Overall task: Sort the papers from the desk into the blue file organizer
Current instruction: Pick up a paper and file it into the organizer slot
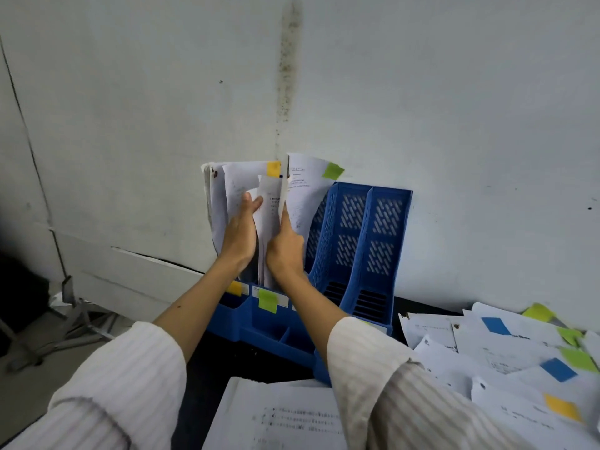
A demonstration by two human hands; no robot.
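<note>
Two hands work the blue file organizer (357, 241): left hand (238, 235) presses flat on yellow-tagged sheets (240, 183), right hand (285, 246) pinches a sheet (271, 203), which probably needs seating in the slot before fetching from the pile (506, 355) at four o'clock.

The right hand (285, 245) has its fingertips concealed behind upright papers (302, 190). Printed text on the front sheet (285, 417) is blurred and illegible; the frame's bottom edge crops it. Both forearms hide part of the organizer (360, 254) front.

The file organizer (360, 241) is blue with slotted mesh walls. White papers (506, 355) carry yellow, green and blue sticky tabs. The sleeves (130, 384) are white with faint stripes. The desk (207, 378) is black, the wall (454, 92) pale grey-white with a dark stain.
</note>
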